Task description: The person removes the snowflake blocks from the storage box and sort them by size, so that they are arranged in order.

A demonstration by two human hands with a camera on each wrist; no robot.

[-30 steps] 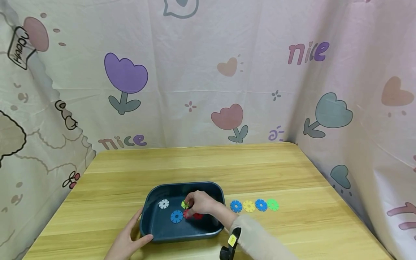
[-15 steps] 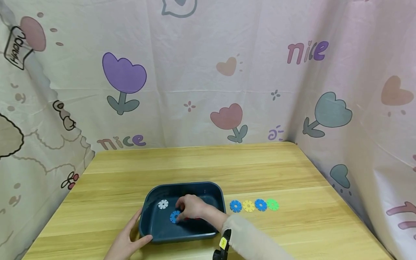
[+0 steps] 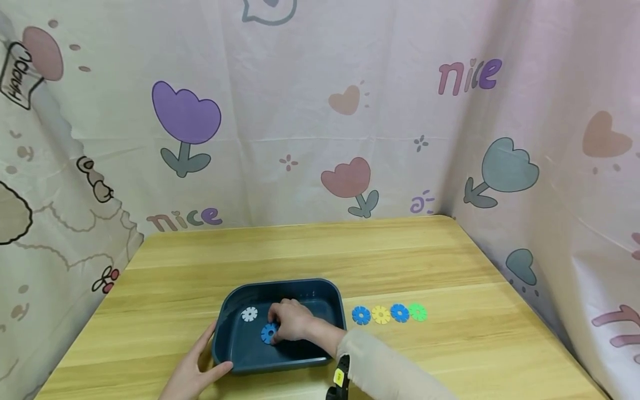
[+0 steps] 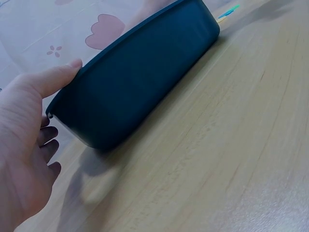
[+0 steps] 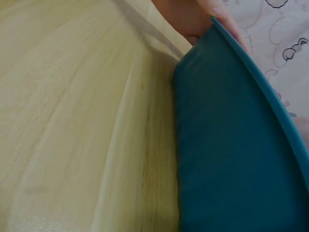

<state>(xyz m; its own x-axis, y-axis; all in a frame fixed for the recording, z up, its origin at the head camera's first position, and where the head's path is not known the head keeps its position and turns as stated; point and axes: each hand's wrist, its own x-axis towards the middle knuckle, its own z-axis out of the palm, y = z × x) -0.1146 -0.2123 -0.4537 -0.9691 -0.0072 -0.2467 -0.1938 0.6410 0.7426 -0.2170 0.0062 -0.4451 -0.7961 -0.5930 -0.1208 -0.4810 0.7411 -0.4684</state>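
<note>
Place: makeshift recording booth, homely or playroom-like
Walls: pale printed cloth (image 3: 320, 122) hung on three sides, creased, patterned with tulips, hearts and the word "nice"
Surface: light wooden desk (image 3: 310, 250) filling the booth
Playthings: dark blue tray (image 3: 320, 289), flat toy flower discs (image 3: 390, 314) in a row beside it

One tray (image 3: 227, 319) holds two visible discs, one white (image 3: 249, 314) and one blue (image 3: 268, 333), while four discs lie in a row on the tabletop (image 3: 350, 255): two blue (image 3: 361, 315) (image 3: 399, 313), one yellow (image 3: 380, 315), one green (image 3: 418, 312).
</note>
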